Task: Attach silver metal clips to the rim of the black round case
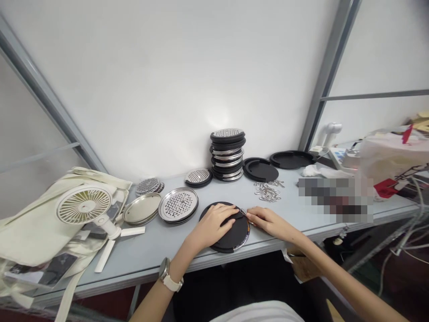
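A round black disc (226, 235) lies near the table's front edge, with a black raised rim round part of it and a shiny, coloured edge showing on its right. Across its top rests my left hand (214, 223), fingers stretched out flat, the tips near the disc's far right edge. My right hand (268, 221) is at that same edge, its fingers pinched on a small silvery metal hook (242, 212); the fingers partly cover it. Beyond the right hand is a loose pile of small metal hooks (268, 191).
Behind stands a tall stack of black and metal discs (228, 156), with black rimmed trays (263, 171) to its right. Perforated metal discs (178, 204) and plain metal lids (142, 209) lie left. A white fan (85, 205) and pale bag (30, 228) occupy the left end.
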Demonstrator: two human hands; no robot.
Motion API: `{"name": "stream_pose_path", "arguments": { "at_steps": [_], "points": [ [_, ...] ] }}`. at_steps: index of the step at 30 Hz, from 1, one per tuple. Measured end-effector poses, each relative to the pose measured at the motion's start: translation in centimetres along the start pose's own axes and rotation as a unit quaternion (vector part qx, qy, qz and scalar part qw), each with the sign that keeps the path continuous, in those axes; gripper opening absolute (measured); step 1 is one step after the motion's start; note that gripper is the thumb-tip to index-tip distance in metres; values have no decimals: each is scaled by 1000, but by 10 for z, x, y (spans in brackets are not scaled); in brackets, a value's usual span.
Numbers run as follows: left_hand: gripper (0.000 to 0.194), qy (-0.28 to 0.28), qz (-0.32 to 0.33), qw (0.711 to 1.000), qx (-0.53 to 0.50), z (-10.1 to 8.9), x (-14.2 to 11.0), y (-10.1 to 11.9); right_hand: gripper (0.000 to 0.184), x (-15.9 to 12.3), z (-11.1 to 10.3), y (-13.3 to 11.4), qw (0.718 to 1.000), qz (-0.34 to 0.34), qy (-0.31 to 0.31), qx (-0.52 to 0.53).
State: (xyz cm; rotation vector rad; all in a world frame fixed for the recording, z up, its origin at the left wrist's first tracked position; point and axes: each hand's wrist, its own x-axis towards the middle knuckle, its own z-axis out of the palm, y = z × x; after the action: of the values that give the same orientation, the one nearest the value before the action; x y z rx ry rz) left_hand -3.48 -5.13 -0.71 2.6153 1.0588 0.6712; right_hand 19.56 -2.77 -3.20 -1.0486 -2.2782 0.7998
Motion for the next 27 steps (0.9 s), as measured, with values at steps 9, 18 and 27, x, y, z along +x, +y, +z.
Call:
{"name": "stream_pose_path", "arguments": {
  "at_steps": [9, 18, 27],
  "points": [
    [29, 22, -39, 998, 37, 9, 12, 5, 39, -1, 5, -3, 999, 14, 24, -20],
    [28, 25, -39, 998, 41, 12, 20, 7, 41, -1, 1, -1, 1000, 21, 20, -5],
    [26, 28, -34, 999, 18, 12, 19, 9, 43, -2, 2, 2, 1000, 2, 19, -18]
  ]
}}
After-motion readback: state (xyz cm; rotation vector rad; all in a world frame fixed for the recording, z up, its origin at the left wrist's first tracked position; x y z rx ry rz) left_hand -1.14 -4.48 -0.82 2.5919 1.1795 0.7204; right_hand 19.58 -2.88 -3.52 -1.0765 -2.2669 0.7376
